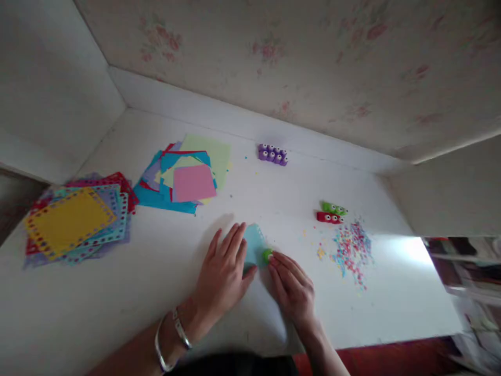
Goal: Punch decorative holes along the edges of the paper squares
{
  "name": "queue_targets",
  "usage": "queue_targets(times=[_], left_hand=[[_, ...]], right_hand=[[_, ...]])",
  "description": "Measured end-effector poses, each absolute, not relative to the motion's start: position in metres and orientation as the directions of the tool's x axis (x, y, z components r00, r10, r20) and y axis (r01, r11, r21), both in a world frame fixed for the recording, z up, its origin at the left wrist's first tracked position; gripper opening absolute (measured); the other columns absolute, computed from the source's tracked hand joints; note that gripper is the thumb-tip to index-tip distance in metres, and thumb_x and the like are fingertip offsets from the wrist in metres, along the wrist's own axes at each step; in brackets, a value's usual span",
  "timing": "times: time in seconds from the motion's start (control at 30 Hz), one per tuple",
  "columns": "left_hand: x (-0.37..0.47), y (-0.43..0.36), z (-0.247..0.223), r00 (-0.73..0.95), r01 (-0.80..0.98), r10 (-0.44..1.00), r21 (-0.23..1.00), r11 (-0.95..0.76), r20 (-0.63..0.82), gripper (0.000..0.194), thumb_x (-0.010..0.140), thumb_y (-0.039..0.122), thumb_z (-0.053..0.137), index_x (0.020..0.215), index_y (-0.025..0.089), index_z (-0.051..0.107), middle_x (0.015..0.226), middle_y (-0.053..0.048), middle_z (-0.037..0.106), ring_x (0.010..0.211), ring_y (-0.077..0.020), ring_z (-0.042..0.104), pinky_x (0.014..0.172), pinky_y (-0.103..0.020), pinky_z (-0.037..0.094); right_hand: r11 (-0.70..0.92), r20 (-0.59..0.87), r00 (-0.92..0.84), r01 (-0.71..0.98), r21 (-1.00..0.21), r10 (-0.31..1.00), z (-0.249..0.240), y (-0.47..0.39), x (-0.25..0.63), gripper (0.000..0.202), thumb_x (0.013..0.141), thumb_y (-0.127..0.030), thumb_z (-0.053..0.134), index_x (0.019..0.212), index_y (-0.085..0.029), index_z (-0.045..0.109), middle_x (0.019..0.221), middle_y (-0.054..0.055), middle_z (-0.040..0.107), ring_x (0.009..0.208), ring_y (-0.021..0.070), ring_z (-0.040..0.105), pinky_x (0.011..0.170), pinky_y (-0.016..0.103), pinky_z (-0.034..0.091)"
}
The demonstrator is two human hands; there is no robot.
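Observation:
A small light blue sheet of paper (pixel 254 241) lies on the white table in front of me, with small punched holes along its upper right edge. My left hand (pixel 227 261) rests flat on the paper's left side, fingers stretched out. In my right hand (pixel 293 284) is a small green craft punch (pixel 267 255), gripped between thumb and fingers at the paper's right edge. The fingers cover part of the punch.
Sheets with punched borders (pixel 70 219) are piled at the far left. Plain coloured sheets (pixel 194 183) lie nearer the middle. Purple punches (pixel 273 155) stand by the wall; a green punch (pixel 332 208) and a red punch (pixel 329 217) sit right, beside scattered confetti (pixel 352 248).

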State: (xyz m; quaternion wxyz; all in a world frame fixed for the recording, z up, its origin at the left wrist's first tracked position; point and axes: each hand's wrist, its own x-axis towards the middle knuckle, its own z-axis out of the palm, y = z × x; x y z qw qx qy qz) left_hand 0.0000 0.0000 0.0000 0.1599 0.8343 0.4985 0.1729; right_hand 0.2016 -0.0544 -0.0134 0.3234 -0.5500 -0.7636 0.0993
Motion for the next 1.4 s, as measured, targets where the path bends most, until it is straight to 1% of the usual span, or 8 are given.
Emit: queue_targets(times=[0.33, 0.57, 0.77, 1.03, 1.17, 1.23, 1.33, 1.4], left_hand=[[0.001, 0.001, 0.001, 0.454, 0.756, 0.88, 0.463, -0.463, 0.14, 0.044, 0.092, 0.037, 0.056, 0.127, 0.009, 0.059, 0.153, -0.015, 0.041, 0.141, -0.0301, 0.038, 0.12, -0.053, 0.022], [0.001, 0.001, 0.001, 0.454, 0.743, 0.877, 0.476, -0.47, 0.158, 0.044, 0.091, 0.035, 0.058, 0.128, 0.011, 0.059, 0.151, -0.015, 0.044, 0.139, -0.0306, 0.041, 0.12, -0.052, 0.022], [0.001, 0.002, 0.001, 0.455, 0.745, 0.878, 0.478, -0.466, 0.147, 0.044, 0.091, 0.036, 0.058, 0.128, 0.012, 0.058, 0.15, -0.015, 0.046, 0.139, -0.0302, 0.041, 0.121, -0.053, 0.02], [0.0, 0.0, 0.0, 0.46, 0.764, 0.878, 0.444, -0.468, 0.132, 0.043, 0.091, 0.039, 0.058, 0.126, 0.013, 0.06, 0.152, -0.014, 0.042, 0.141, -0.0305, 0.038, 0.12, -0.053, 0.021], [-0.001, 0.0, -0.001, 0.471, 0.759, 0.864, 0.418, -0.499, 0.177, 0.042, 0.09, 0.04, 0.06, 0.123, 0.015, 0.062, 0.149, -0.015, 0.047, 0.138, -0.0317, 0.041, 0.118, -0.053, 0.024], [-0.001, 0.0, -0.002, 0.472, 0.76, 0.862, 0.408, -0.505, 0.186, 0.042, 0.089, 0.04, 0.061, 0.123, 0.015, 0.062, 0.146, -0.015, 0.05, 0.137, -0.0312, 0.043, 0.118, -0.053, 0.025], [-0.001, 0.001, -0.002, 0.466, 0.771, 0.866, 0.398, -0.497, 0.179, 0.042, 0.088, 0.041, 0.064, 0.122, 0.017, 0.062, 0.142, -0.015, 0.054, 0.134, -0.0306, 0.047, 0.117, -0.053, 0.026], [-0.001, 0.001, -0.002, 0.463, 0.776, 0.869, 0.394, -0.492, 0.175, 0.041, 0.087, 0.041, 0.065, 0.121, 0.017, 0.063, 0.14, -0.015, 0.056, 0.132, -0.0303, 0.049, 0.116, -0.053, 0.027]], right_hand=[[0.359, 0.411, -0.152, 0.792, -0.493, 0.899, -0.02, -0.051, 0.202, 0.043, 0.086, -0.004, 0.065, 0.126, -0.022, 0.064, 0.117, 0.008, 0.072, 0.108, 0.0217, 0.068, 0.09, 0.038, 0.061], [0.376, 0.401, -0.18, 0.786, -0.491, 0.898, -0.012, -0.049, 0.198, 0.037, 0.087, -0.007, 0.064, 0.122, -0.019, 0.066, 0.12, 0.011, 0.07, 0.11, 0.0236, 0.066, 0.092, 0.04, 0.059], [0.427, 0.391, -0.238, 0.739, -0.521, 0.889, -0.006, -0.036, 0.198, 0.032, 0.086, -0.001, 0.06, 0.113, -0.017, 0.069, 0.113, 0.01, 0.073, 0.107, 0.0233, 0.067, 0.09, 0.04, 0.059], [0.42, 0.374, -0.249, 0.758, -0.499, 0.893, -0.007, -0.032, 0.198, 0.019, 0.088, -0.005, 0.059, 0.099, -0.019, 0.069, 0.112, 0.008, 0.073, 0.104, 0.0205, 0.068, 0.09, 0.037, 0.059], [0.414, 0.41, -0.218, 0.772, -0.482, 0.885, -0.015, -0.038, 0.199, 0.02, 0.089, -0.011, 0.062, 0.107, -0.019, 0.067, 0.12, 0.01, 0.07, 0.109, 0.0207, 0.067, 0.094, 0.036, 0.058], [0.4, 0.435, -0.188, 0.786, -0.471, 0.881, -0.019, -0.042, 0.2, 0.024, 0.089, -0.016, 0.065, 0.113, -0.021, 0.065, 0.12, 0.009, 0.071, 0.107, 0.0203, 0.069, 0.092, 0.035, 0.059], [0.278, 0.44, -0.028, 0.81, -0.516, 0.898, -0.022, -0.046, 0.205, 0.03, 0.091, -0.022, 0.065, 0.121, -0.024, 0.061, 0.111, 0.006, 0.075, 0.097, 0.0188, 0.073, 0.084, 0.031, 0.062], [0.162, 0.409, 0.104, 0.808, -0.566, 0.907, -0.021, -0.05, 0.212, 0.03, 0.092, -0.027, 0.064, 0.122, -0.025, 0.061, 0.108, 0.004, 0.075, 0.087, 0.0178, 0.075, 0.072, 0.027, 0.064]])
